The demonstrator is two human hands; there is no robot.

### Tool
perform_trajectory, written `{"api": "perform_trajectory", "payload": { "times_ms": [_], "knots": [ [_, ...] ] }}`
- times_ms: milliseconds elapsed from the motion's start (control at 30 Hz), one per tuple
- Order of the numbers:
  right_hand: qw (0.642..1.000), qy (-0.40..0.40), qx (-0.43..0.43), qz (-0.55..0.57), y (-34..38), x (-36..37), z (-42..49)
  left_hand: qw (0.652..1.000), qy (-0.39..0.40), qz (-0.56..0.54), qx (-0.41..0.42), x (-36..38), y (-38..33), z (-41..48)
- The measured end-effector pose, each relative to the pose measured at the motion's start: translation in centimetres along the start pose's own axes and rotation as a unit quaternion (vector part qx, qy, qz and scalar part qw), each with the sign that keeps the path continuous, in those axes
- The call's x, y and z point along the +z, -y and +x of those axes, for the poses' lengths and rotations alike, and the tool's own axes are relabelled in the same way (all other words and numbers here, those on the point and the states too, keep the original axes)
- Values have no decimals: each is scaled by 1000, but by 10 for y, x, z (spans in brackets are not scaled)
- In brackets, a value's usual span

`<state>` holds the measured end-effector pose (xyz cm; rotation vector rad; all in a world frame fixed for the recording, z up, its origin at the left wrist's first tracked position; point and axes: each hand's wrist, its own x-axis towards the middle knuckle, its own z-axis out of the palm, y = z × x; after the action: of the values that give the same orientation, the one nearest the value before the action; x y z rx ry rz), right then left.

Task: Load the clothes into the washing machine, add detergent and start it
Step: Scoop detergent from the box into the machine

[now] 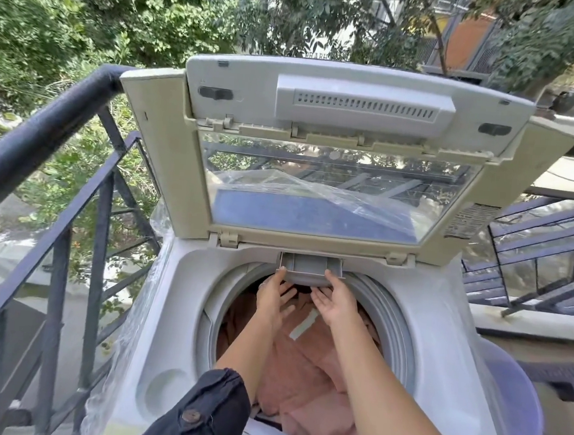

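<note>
A white top-loading washing machine stands in front of me with its folding lid raised upright. Pink clothes fill the drum. At the drum's far rim a small grey detergent drawer sticks out a little. Both my arms reach over the drum to it. My left hand touches the drawer's left front corner with its thumb on the edge. My right hand touches the drawer's right underside, palm up, fingers spread. Neither hand holds anything else.
A dark metal railing runs along the left with trees beyond. A lilac plastic tub sits at the machine's right side. Clear plastic wrap covers the machine's body. More railing and a ledge lie at right.
</note>
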<state>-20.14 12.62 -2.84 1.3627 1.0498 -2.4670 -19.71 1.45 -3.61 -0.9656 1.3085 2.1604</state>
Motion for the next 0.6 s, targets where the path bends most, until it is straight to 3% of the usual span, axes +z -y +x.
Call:
{"api": "perform_trajectory", "payload": {
  "times_ms": [400, 600],
  "knots": [
    [1000, -6, -20, -3, 6, -6, -4, 996, -59, -42, -50, 2, 2, -2],
    [1000, 12, -26, -12, 6, -18, -17, 998, -28, -28, -51, 13, 5, -21]
  ]
}}
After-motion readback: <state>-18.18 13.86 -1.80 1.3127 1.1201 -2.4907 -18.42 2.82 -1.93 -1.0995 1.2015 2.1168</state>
